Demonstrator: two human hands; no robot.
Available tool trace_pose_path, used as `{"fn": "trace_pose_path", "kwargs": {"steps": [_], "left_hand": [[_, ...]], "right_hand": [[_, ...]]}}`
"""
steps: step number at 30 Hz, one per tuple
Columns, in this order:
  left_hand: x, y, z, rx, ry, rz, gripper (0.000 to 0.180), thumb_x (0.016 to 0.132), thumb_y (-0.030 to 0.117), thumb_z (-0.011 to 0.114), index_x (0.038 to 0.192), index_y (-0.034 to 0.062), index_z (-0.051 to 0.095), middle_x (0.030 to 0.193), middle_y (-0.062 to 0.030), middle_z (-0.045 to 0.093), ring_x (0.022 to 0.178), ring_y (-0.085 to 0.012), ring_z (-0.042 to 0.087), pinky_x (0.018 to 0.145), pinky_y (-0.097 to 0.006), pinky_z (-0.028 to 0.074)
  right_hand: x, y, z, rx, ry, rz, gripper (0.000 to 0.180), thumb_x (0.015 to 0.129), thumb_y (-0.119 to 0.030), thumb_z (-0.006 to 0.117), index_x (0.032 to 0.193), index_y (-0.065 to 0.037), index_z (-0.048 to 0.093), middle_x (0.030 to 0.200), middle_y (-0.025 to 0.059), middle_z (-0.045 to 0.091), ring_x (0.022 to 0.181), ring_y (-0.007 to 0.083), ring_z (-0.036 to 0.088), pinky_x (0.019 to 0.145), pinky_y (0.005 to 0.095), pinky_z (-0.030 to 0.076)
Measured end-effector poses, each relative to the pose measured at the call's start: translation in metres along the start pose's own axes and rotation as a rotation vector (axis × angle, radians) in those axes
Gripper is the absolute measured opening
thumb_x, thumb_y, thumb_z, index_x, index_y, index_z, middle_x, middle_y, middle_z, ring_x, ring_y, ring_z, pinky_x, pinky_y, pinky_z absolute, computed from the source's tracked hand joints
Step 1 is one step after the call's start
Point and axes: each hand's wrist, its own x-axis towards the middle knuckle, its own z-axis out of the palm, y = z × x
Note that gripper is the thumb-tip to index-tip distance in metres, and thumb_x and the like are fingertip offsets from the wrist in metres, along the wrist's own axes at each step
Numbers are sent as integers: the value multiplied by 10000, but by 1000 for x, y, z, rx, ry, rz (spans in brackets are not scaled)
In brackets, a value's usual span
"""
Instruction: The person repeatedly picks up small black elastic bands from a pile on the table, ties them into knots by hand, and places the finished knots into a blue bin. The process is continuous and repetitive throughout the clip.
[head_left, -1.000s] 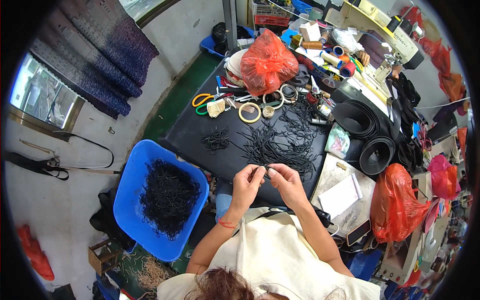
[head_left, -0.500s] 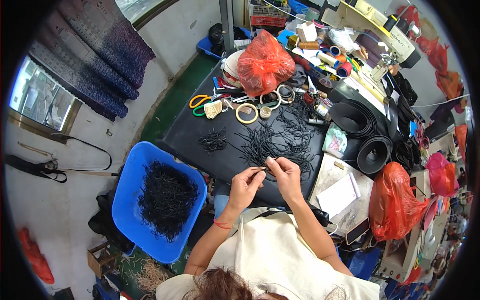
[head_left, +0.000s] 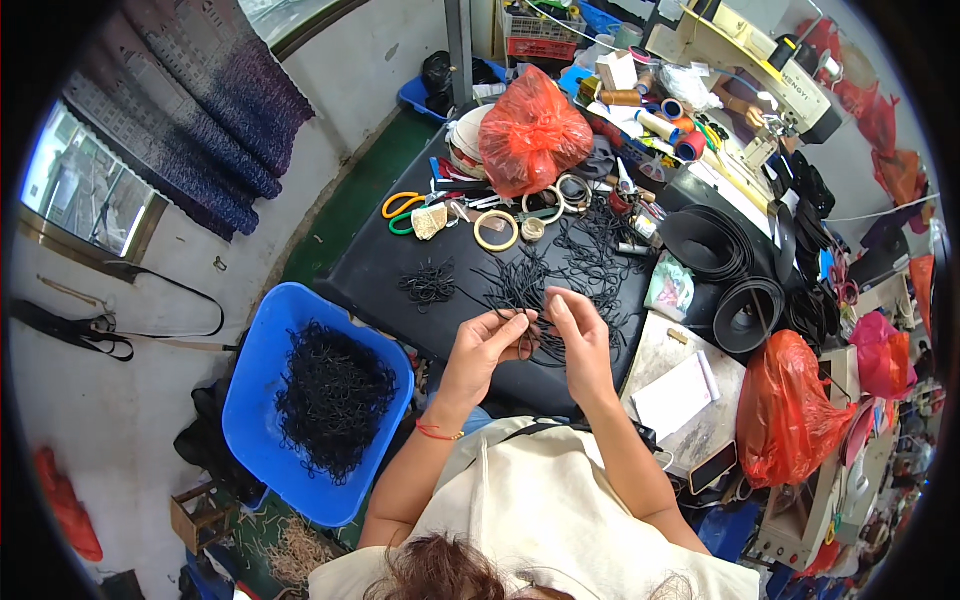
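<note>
The person sits at a black work table point(head_left: 380, 280) and handles a thin black cord loop point(head_left: 533, 335), held up between both hands just above the near edge of that table. In the inspector's judgement the step in hand is working a single loop, drawn from the loose pile of black cords point(head_left: 560, 270) that lies on the table just beyond the hands; any further move calls for a fine fingertip pinch, since the cord is slight and tangles easily. The left hand point(head_left: 483, 345) is raised with the wrist bent, thumb and forefinger pinched on the cord. The right hand point(head_left: 582, 335) faces it, fingers curled and closed on the same cord. Both forearms rise from the lower edge and converge over the table. A blue tub point(head_left: 262, 340) heaped with black cords stands on the floor to the left of the table. A red plastic bag point(head_left: 533, 130) sits at the table's far end.
</note>
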Motion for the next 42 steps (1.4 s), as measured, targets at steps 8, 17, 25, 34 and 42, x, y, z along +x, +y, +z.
{"fn": "trace_pose_path", "kwargs": {"steps": [8, 17, 25, 34, 42], "left_hand": [[-8, -2, -4, 56, -116, -69, 157, 891, 124, 542, 909, -6, 627, 826, -73, 638, 708, -114, 610, 658, -236, 506], [9, -30, -21, 165, 96, -33, 125, 854, 127, 601, 891, 13, 635, 765, -7, 606, 648, -70, 559, 623, -203, 478], [92, -81, -177, 1007, 755, 0, 590, 735, 257, 708, 1173, -75, 493, 992, -159, 649, 859, -217, 642, 779, -302, 491], [38, -135, -132, 858, 523, -5, 271, 802, 169, 629, 1029, 22, 629, 933, -135, 664, 863, -201, 642, 786, -299, 494], [49, -139, -101, 1117, 284, 269, 201, 802, 95, 601, 984, 11, 620, 883, -153, 633, 766, -251, 640, 700, -321, 506]], "right_hand": [[3, 7, -1, 265, -255, 306, 197, 891, -218, 564, 858, -30, 613, 702, -5, 579, 593, 54, 504, 522, 198, 398], [26, 40, -15, 112, -176, 281, 224, 901, -238, 542, 935, -27, 607, 833, 34, 613, 710, 96, 569, 639, 230, 454], [81, 173, -84, -1179, -460, 187, 258, 729, -257, 680, 863, -39, 649, 906, 161, 647, 879, 311, 615, 787, 388, 480], [72, 220, -63, -1363, -455, 194, 248, 728, -253, 687, 823, -27, 653, 828, 202, 641, 816, 349, 619, 753, 409, 489], [66, 186, -70, -1379, -501, 230, 234, 721, -253, 692, 839, -59, 636, 956, 192, 605, 943, 331, 576, 804, 404, 471]]}}
